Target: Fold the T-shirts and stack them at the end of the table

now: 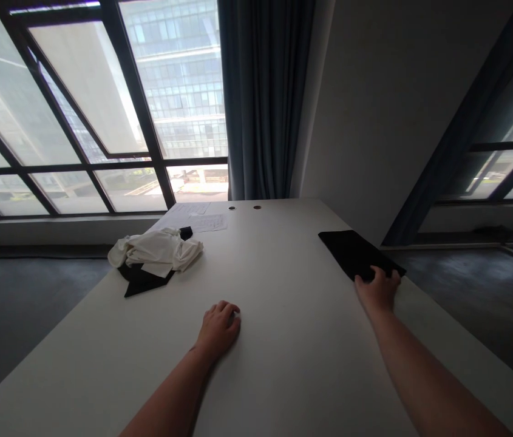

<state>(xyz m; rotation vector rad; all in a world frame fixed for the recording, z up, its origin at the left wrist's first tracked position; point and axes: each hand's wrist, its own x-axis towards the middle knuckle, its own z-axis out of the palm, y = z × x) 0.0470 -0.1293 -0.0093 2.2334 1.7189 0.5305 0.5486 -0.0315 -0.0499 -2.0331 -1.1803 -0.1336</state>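
My left hand (220, 328) rests on the white table, fingers bent downward and the thumb a little apart; I see nothing held in it. On the right, a flat, folded black cloth (351, 247) lies along the table's edge. My right hand (379, 290) touches the near end of this cloth with its fingers spread, the tips on the fabric. Farther left sits a crumpled heap of white cloth (160, 249), apart from both hands. Some black fabric (144, 280) shows from under the heap.
Printed sheets of paper (208, 223) lie on the far left of the white table (274, 328). Two round cable holes (232, 208) are near its far edge. Beyond stand a blue curtain (265, 103), a wall and large windows (183, 79), one pane tilted open.
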